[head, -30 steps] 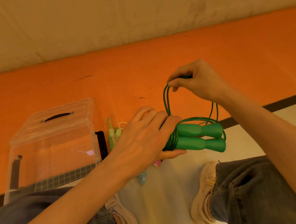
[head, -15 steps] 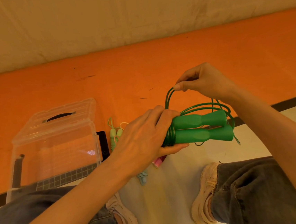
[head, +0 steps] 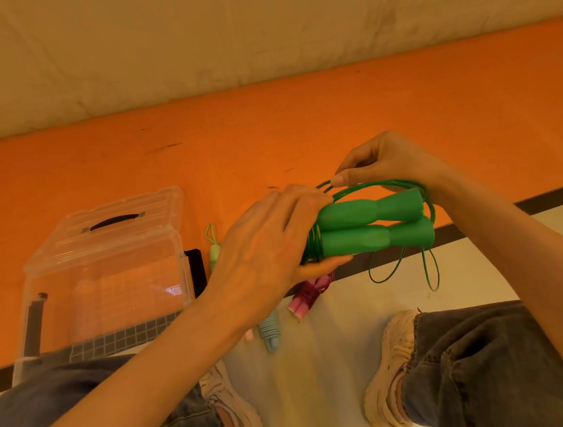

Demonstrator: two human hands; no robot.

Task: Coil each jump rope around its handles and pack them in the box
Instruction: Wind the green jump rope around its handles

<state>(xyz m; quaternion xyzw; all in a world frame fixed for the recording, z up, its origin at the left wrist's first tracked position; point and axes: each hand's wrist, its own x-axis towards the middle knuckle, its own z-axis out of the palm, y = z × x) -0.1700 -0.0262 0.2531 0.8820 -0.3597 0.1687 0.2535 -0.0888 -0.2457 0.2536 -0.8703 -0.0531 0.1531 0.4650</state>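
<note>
My left hand (head: 269,249) grips the two green jump rope handles (head: 374,226) side by side at their left end, where green cord is coiled around them. My right hand (head: 389,165) pinches loops of the green cord (head: 367,188) just above the handles. Loose loops of cord (head: 429,268) hang below the handles' right end. A clear plastic box (head: 106,264) with its lid raised stands on the floor at the left.
On the floor under my left hand lie a pink coiled rope (head: 308,295), a pale blue handle (head: 270,331) and a light green rope (head: 213,251). A black object (head: 196,273) sits beside the box. My knees and shoes (head: 388,375) are below. An orange mat lies ahead.
My right hand has come down with the cord loops from well above the handles to just over them. The handles have risen and shifted right. More cord now dangles below.
</note>
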